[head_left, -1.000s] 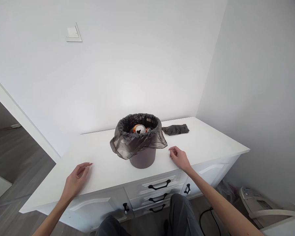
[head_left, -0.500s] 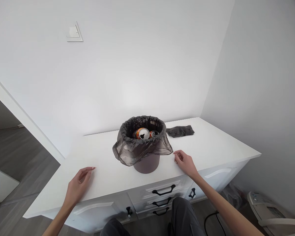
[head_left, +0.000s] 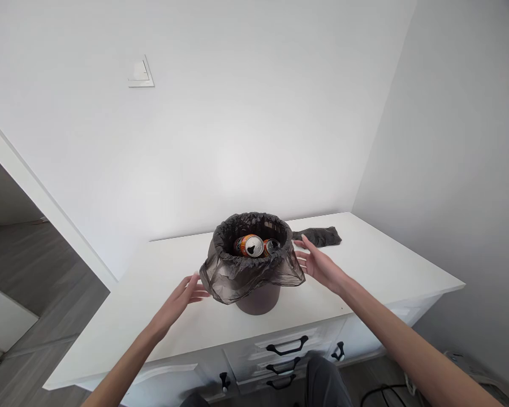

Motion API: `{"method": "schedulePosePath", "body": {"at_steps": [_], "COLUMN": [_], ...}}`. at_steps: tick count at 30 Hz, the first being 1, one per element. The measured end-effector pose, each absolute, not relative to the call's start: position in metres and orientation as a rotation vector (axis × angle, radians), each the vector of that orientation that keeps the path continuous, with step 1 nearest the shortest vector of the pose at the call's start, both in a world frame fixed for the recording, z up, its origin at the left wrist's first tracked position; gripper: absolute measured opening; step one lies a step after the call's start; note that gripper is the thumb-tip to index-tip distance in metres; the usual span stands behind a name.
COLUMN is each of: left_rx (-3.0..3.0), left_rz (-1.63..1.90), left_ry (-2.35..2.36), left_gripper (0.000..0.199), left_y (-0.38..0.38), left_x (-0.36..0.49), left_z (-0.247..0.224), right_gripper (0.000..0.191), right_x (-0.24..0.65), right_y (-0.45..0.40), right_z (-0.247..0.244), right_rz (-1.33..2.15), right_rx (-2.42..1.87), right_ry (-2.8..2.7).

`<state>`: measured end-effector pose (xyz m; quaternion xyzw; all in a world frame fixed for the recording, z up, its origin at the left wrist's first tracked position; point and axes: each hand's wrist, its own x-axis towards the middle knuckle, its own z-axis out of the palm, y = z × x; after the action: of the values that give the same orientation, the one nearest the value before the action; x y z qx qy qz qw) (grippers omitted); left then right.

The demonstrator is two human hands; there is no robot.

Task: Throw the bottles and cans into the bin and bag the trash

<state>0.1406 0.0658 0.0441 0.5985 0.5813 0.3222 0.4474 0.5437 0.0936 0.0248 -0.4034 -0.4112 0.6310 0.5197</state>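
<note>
A small trash bin (head_left: 259, 299) stands upright on the white cabinet top, lined with a dark translucent trash bag (head_left: 237, 281) folded out over its rim. Inside lie two orange drink cans, one can (head_left: 253, 246) with its opened lid facing up and another can (head_left: 272, 247) beside it. My left hand (head_left: 182, 298) is at the bag's left edge, fingers stretched toward it. On the other side, my right hand (head_left: 318, 264) has its fingers spread by the bag's right edge; whether either hand touches the plastic I cannot tell. Neither hand grips anything.
A folded dark plastic bag (head_left: 322, 237) lies behind my right hand on the cabinet top (head_left: 398, 265). Black drawer handles (head_left: 287, 345) stick out in front. A wall rises directly behind, with a light switch (head_left: 141, 73). Cables (head_left: 384, 390) lie on the floor at lower right.
Both hands have moved from the cabinet top inward and forward to the sides of the bin, their fingers opening. The view has tilted slightly upward.
</note>
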Motion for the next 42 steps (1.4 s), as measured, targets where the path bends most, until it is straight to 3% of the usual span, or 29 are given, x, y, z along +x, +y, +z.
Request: {"method": "schedulePosePath", "body": {"at_steps": [4,8,13,20,27,33,37,39,42], "left_rx": [1.354,1.331,1.346,1.489,1.504,1.018,0.784,0.998,1.437], "left_rz": [0.811,1.071,1.434,1.813,1.829,1.598,1.635,1.476,1.116], "left_ry": [1.190,1.275,1.244,1.204,1.273,1.083,0.993,1.179,1.416], "left_gripper": [0.079,0.056,0.071,0.051,0.044,0.045,0.032,0.039,0.069], "left_y": [0.085,0.103,0.105,0.074,0.044,0.026,0.018,0.019,0.030], "left_x": [0.198,0.212,0.211,0.209,0.179,0.146,0.141,0.143,0.148], "left_z": [0.105,0.147,0.185,0.222,0.206,0.167,0.110,0.081,0.058], "right_gripper": [0.037,0.051,0.037,0.035,0.046,0.046,0.023,0.021,0.039], "right_x": [0.538,0.541,0.544,0.566,0.602,0.601,0.560,0.530,0.497], "right_y": [0.107,0.112,0.107,0.079,0.043,0.010,-0.001,-0.007,-0.014], "right_z": [0.085,0.120,0.151,0.168,0.136,0.073,0.003,-0.020,-0.022], "right_rz": [1.474,1.164,0.843,0.844,0.992,1.238,1.374,1.435,1.481], "right_rx": [-0.881,-0.984,-0.899,-0.836,-0.868,-0.548,-0.597,-0.710,-0.864], "right_ry": [-0.939,-0.979,-1.116,-0.911,-0.785,-0.464,-0.231,-0.316,-0.686]}}
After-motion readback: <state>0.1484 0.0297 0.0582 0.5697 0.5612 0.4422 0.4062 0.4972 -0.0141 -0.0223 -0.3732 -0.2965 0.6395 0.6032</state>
